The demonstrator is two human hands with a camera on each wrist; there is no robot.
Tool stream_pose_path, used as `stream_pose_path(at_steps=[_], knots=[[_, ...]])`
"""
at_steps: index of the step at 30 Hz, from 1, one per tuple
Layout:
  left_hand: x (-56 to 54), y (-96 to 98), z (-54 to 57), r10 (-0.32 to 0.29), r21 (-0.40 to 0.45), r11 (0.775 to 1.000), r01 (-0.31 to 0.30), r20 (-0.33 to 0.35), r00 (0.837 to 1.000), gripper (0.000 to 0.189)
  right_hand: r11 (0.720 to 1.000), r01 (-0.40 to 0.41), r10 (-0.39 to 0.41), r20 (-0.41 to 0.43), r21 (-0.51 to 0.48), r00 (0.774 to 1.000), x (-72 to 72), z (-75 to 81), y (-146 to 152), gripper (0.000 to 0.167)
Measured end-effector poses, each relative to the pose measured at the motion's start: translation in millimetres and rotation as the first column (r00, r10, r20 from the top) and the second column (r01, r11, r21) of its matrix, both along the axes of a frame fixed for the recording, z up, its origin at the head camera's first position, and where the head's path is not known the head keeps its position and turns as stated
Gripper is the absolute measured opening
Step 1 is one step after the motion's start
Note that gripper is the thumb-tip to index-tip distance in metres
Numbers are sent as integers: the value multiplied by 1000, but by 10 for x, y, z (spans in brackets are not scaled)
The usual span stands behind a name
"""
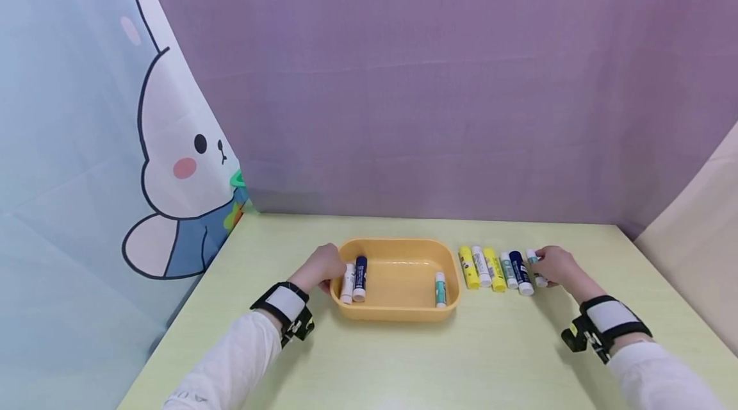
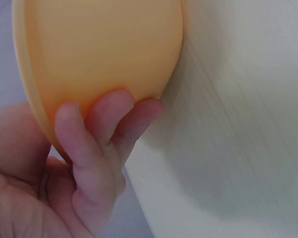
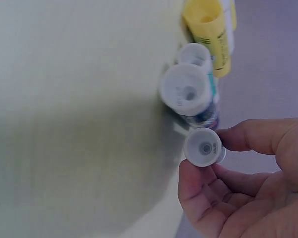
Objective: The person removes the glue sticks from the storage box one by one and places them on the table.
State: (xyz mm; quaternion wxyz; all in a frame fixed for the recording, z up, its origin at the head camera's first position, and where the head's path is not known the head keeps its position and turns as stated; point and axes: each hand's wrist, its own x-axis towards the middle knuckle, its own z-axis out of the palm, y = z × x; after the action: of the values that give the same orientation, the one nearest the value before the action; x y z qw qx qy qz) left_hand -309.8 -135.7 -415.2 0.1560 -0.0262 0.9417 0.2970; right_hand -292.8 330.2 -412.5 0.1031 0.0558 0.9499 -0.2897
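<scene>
My left hand [image 1: 324, 267] grips the left end of an orange plastic tray [image 1: 398, 314]. Its thumb goes over the rim, and the fingers [image 2: 100, 119] press on the outer wall in the left wrist view. Inside the tray lie a white glue stick [image 1: 348, 283], a navy one [image 1: 360, 278] and, at the right, a small white-and-teal one [image 1: 441, 289]. Right of the tray, my right hand [image 1: 559, 266] pinches a small white-and-teal glue stick [image 3: 202, 147] between thumb and fingers, at the right end of a row. A navy glue stick [image 1: 521, 273] lies closest to it.
The row continues leftward with a small white-and-teal glue stick [image 1: 508, 270], a yellow one [image 1: 494, 269], a white one [image 1: 481, 266] and another yellow one [image 1: 469, 267] beside the tray. A purple cloth [image 1: 432, 90] hangs behind the pale table [image 1: 438, 365].
</scene>
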Motion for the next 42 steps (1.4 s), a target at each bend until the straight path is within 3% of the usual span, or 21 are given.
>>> stream_pose_path(at_steps=[9, 21, 42], knots=[[-3, -2, -4, 7, 2, 1000, -7, 2, 1000, 14, 999, 16, -17, -14, -38, 1000, 7, -148, 43, 54], [16, -1, 21, 8, 14, 1000, -8, 9, 1000, 17, 999, 11, -11, -29, -32, 1000, 2, -223, 62, 52], [14, 3, 6, 9, -6, 1000, -9, 3, 1000, 19, 1000, -4, 3, -37, -7, 999, 43, -190, 18, 51]])
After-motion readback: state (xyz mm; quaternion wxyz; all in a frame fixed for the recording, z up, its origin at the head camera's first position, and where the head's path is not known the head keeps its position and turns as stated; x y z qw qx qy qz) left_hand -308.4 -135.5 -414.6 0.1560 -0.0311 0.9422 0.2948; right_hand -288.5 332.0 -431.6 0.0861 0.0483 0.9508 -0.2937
